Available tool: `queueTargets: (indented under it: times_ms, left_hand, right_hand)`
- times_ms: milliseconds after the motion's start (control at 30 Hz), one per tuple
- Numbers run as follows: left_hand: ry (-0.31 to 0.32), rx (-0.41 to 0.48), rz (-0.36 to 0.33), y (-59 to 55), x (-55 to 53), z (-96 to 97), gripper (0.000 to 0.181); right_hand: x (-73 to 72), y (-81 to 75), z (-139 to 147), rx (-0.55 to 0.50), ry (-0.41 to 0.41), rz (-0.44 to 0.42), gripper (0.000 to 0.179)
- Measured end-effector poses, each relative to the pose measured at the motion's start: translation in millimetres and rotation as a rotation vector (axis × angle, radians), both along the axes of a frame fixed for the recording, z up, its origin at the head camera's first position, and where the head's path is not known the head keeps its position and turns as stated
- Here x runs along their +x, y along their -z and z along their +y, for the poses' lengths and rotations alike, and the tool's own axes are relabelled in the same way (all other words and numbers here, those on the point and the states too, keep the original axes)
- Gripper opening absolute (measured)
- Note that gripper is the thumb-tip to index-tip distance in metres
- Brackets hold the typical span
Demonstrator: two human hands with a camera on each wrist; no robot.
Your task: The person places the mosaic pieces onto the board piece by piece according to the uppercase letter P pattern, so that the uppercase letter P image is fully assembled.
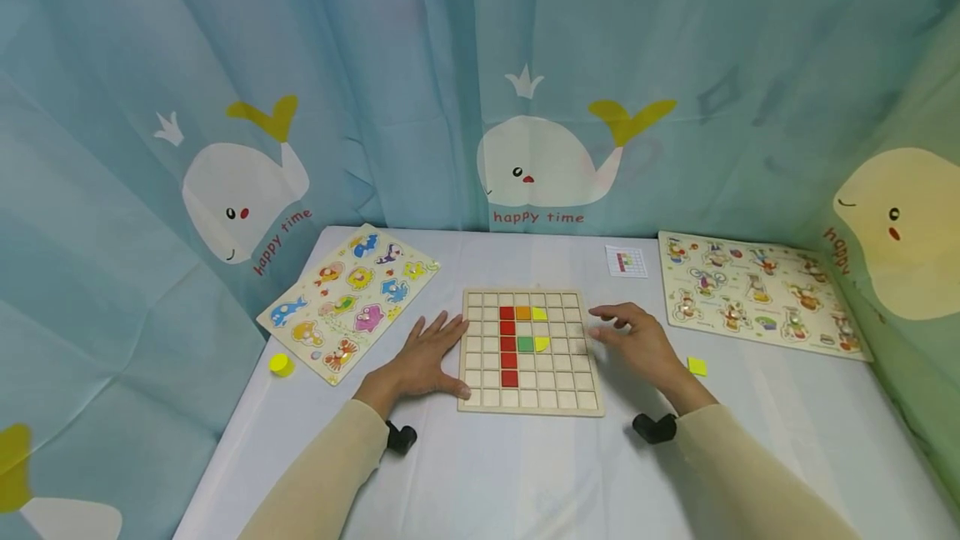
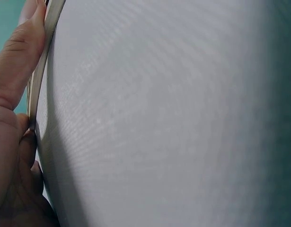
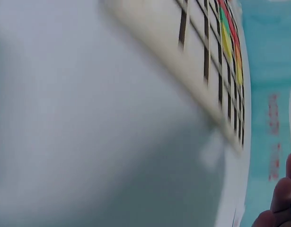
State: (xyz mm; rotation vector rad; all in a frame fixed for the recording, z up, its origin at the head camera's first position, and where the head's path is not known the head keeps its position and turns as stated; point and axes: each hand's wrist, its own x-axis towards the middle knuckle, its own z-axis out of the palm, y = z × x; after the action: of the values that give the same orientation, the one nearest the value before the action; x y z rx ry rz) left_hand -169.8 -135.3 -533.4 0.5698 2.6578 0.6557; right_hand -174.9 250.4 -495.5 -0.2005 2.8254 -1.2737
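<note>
A wooden grid board [image 1: 555, 398] lies flat on the table between the hands. Set in its cells are a column of several red squares [image 1: 508, 344], an orange square [image 1: 522, 313], a green square [image 1: 525, 344] and two yellow pieces [image 1: 541, 345], the lower one with a curved edge. With fingers spread, my left hand [image 1: 420, 361] touches the board's left side, its thumb at the near left corner; the board's edge [image 2: 39, 80] meets the fingers in the left wrist view. My right hand [image 1: 637, 344] hovers beside the right edge, fingers loosely bent, nothing visible in it.
On the table sit a yellow square [image 1: 697, 367] by the right wrist and a round yellow piece [image 1: 281, 365] at far left. A sea-animal puzzle [image 1: 318, 361] lies left, another picture puzzle [image 1: 776, 307] right. A small pattern card [image 1: 626, 262] lies behind the board. Whale-print curtains surround the table.
</note>
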Motion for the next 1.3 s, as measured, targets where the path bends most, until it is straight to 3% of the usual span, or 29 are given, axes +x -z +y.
queueTargets:
  times_ms: [233,633,833,1100,1300]
  left_hand:
    - [0.003,0.006,0.000,1.1,0.6,0.0,0.123]
    - [0.005,0.012,0.006,2.0,1.1,-0.2,0.122]
    - [0.004,0.016,0.000,1.2,0.9,-0.3,0.123]
    - [0.003,-0.001,-0.011,2.9,-0.5,0.3,0.123]
    - [0.002,0.002,-0.008,1.8,0.9,0.1,0.123]
  right_hand:
    - [12.8,-1.1,61.6,0.045,0.061,0.030,0.042]
    - [40.2,4.6,136.6,0.147,0.073,-0.179,0.062]
    - [45.8,14.9,149.6,0.164,0.072,-0.198,0.060]
    - [39.5,23.6,147.7,0.269,0.104,-0.118,0.040]
    - [33.0,21.5,135.8,0.269,0.115,-0.103,0.037]
